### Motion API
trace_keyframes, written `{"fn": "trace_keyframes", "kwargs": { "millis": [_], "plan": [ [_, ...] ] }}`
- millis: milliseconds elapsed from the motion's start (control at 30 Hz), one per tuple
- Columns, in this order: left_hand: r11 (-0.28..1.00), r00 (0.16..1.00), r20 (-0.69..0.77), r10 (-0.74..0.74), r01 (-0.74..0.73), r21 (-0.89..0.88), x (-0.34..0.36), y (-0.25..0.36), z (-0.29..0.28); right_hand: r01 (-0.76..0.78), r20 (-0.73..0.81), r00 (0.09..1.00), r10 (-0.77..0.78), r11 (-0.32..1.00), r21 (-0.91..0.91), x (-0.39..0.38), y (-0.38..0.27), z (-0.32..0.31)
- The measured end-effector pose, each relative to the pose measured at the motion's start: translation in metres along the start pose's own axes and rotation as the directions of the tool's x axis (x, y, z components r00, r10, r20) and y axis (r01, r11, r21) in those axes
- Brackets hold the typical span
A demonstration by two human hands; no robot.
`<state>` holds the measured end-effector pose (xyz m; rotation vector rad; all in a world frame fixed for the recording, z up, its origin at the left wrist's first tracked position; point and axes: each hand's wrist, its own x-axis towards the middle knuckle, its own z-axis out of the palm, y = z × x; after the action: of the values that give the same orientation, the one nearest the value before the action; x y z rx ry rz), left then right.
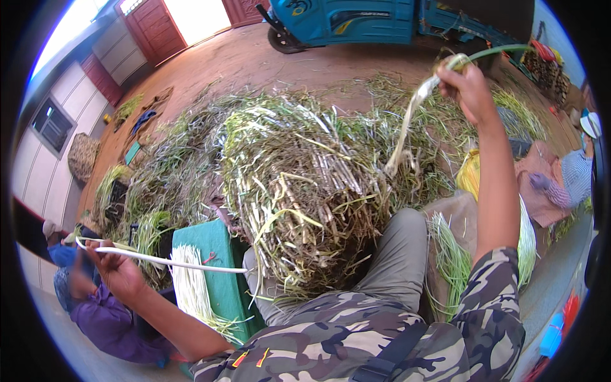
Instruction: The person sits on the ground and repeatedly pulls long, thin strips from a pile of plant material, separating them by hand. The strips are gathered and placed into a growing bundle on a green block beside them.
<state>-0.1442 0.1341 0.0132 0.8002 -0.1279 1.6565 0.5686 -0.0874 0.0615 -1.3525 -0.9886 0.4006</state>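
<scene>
In the head view my left hand (124,270) grips a long white stalk (178,261) that lies sideways across it. My right hand (464,86), raised at the upper right, is closed on a pale, shredded stalk (414,118) with a green end bending rightward. A large pile of muddy stalks and roots (305,191) sits in front of me, between my legs. Beside my left arm, trimmed white stalks (191,280) lie on a green block (223,245). Trimmed green stalks (449,254) lie on brown sacking by my right leg.
Co-workers sit at the left (95,312) and right (573,178). A blue three-wheeled vehicle (363,19) stands behind. Loose greens (165,153) cover the ground around the pile. A woven sack (83,153) rests by the left wall; a yellow sack (469,172) is at the right.
</scene>
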Motion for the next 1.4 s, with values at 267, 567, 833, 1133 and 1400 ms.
{"fn": "trace_keyframes", "kwargs": {
  "millis": [267, 567, 833, 1133, 1400],
  "plan": [
    [0.99, 0.992, -0.086, -0.093, 0.083, -0.115, -0.008, -0.032, 0.013, -0.19, 0.082, 0.974, 0.209, 0.961, -0.2, 0.084, 0.009, -0.034],
    [0.997, 0.977, -0.198, -0.08, 0.082, 0.004, -0.021, -0.073, 0.032, 0.129, 0.429, 0.874, 0.23, 0.741, -0.659, 0.019, 0.039, 0.062],
    [0.977, 0.972, -0.096, -0.213, 0.21, -0.04, -0.038, -0.123, 0.052, 0.1, 0.852, 0.516, 0.089, 0.982, -0.163, -0.105, 0.0, 0.195],
    [0.976, 0.966, -0.15, -0.211, 0.217, 0.025, -0.042, -0.146, 0.081, -0.419, 0.951, 0.238, 0.195, 0.904, -0.081, -0.183, 0.012, 0.235],
    [0.97, 0.951, -0.227, -0.21, 0.231, 0.073, -0.031, -0.144, 0.076, -0.514, 0.902, 0.301, 0.308, 0.849, -0.119, -0.184, -0.019, 0.218]
  ]
}}
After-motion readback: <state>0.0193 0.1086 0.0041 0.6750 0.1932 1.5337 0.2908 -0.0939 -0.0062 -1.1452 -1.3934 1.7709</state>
